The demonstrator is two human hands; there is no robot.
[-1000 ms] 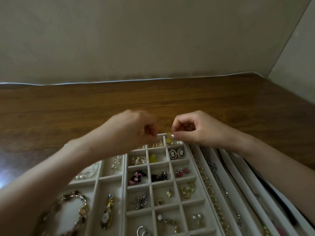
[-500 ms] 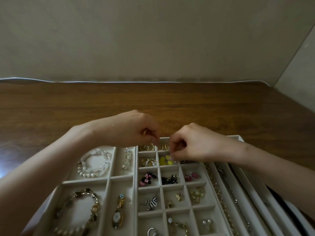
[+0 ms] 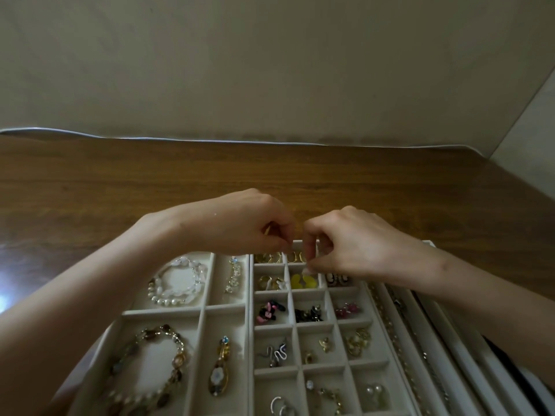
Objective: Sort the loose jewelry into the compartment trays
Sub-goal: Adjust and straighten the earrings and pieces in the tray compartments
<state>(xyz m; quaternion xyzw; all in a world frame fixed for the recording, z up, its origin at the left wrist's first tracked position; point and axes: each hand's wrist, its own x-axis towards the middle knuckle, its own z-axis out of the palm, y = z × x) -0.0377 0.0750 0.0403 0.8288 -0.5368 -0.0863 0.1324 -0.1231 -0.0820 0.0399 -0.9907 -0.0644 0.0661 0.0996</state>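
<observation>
Pinching: R hand (image 3: pixel 354 244) grip on pale bit (image 3: pixel 306 270), over yellow earrings (image 3: pixel 303 282)
L hand (image 3: pixel 240 226): fingertips pressed tog., contents can't tell
Tray (image 3: pixel 168 312): on desk (image 3: pixel 150 181)

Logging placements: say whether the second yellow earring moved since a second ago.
Yes: the yellow earring dropped from the right hand into the tray cell beside its match.

Both hands at the far edge of the compartment tray (image 3: pixel 248 310)
The right hand (image 3: pixel 354 244) pinches a small pale piece (image 3: pixel 306 270) above the yellow earrings (image 3: pixel 303 281); the left hand (image 3: pixel 255 226) has curled fingers, contents hidden.
</observation>
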